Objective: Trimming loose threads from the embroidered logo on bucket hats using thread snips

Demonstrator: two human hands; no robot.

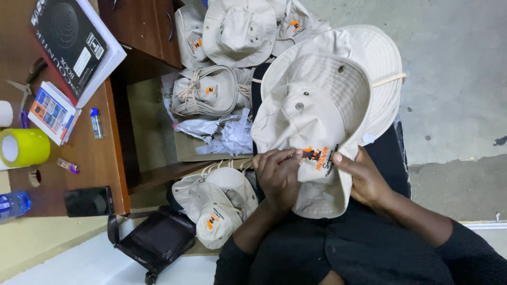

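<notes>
A cream wide-brimmed hat [309,113] is held over the lap of a person in dark clothing, with its crown turned toward the camera and its brim curling up behind. The left hand [278,174] is closed around the lower edge of the crown, fingers bent tightly over the fabric, so that the cloth is gathered and kept from sliding. The right hand [364,179] is pinched on the opposite edge, thumb on top beside an orange embroidered emblem [316,154], apparently so that the front panel is kept taut and facing up. A second hat of the same kind [377,63] is nested under the first, its brim showing beyond it and a cord lying across its edge.

Further hats are kept within reach: a loose heap [240,29] at the top of the view, a bundle tied with cord [206,92] just below it, and another stack [216,203] beside the left forearm. Crumpled white paper [224,132] lies on a flat piece of cardboard between the bundles, probably as discarded wrapping.

A wooden desk [100,153] stands to one side, well apart from the hands. On it are seen a black book [68,37], a small printed box [52,112], a roll of yellow tape [24,148], a dark phone [88,200] and a plastic bottle [13,205]. A black bag [156,240] rests on the floor below the desk edge, near the lower stack
</notes>
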